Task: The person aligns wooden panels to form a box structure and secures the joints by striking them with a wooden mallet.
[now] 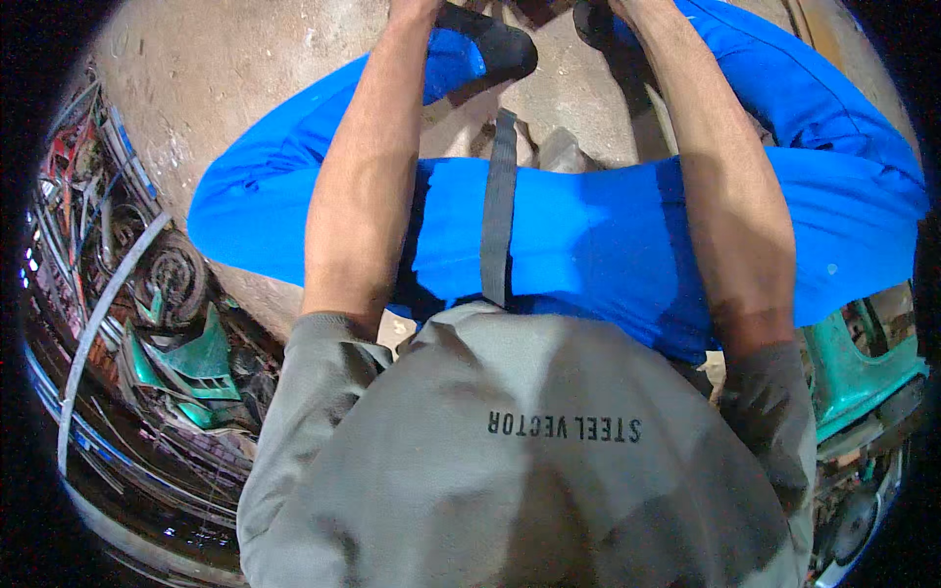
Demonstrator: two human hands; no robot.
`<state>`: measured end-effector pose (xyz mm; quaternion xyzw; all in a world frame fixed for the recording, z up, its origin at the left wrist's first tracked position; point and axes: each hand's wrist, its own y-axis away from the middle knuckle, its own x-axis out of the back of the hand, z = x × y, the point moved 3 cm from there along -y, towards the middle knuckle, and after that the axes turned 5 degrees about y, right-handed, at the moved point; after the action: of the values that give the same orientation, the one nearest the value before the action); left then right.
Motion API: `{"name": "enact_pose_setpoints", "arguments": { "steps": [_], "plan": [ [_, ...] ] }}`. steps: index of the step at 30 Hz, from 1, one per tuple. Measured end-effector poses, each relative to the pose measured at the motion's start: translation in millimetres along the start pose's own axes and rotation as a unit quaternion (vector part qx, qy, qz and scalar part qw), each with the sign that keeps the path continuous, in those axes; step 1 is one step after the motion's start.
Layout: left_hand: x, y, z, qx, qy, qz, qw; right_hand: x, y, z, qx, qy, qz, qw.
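Observation:
Both of my bare forearms stretch forward over my blue trousers (578, 211), the left forearm (363, 186) and the right forearm (720, 147) well apart. They run out of the picture at the top edge around the wrists, so my hands and anything in them are hidden. Near the left wrist lies a dark-shod foot (508, 51), and close to the right wrist shows another dark foot (595, 24). A dark shape between them is cut off by the edge. Down the middle of my lap hangs a dark grey strap (499, 206).
A heap of scrap fills the left: a dirty wheel (174, 277), green plastic panels (201, 358), a curved grey bar (103, 314) and several thin rods. A green plastic stool (848, 387) stands close at my right. Below my legs is stained concrete floor (211, 108).

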<state>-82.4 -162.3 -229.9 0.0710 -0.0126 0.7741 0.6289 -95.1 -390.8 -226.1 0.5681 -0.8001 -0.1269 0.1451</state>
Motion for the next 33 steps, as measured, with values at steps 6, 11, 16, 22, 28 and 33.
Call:
{"name": "enact_pose_setpoints", "arguments": {
  "steps": [6,11,16,22,28,33],
  "plan": [
    [0,2,-1,0.010,0.011,0.030,0.999,-2,4,3,-0.049,0.003,0.031,0.998],
    [-1,5,-3,0.010,0.003,0.036,0.999,1,14,-7,-0.090,-0.016,0.019,0.996],
    [-1,0,-1,0.007,-0.010,0.022,1.000,0,19,-7,-0.096,0.033,0.031,0.994],
    [-1,3,1,0.022,-0.026,0.027,0.999,0,28,-5,-0.105,-0.009,0.041,0.994],
    [1,0,2,0.022,-0.019,0.012,1.000,-1,35,-6,-0.110,-0.001,0.044,0.993],
    [2,-2,-2,0.025,-0.002,0.009,1.000,-1,32,-3,-0.092,0.017,0.049,0.994]
  ]
}}
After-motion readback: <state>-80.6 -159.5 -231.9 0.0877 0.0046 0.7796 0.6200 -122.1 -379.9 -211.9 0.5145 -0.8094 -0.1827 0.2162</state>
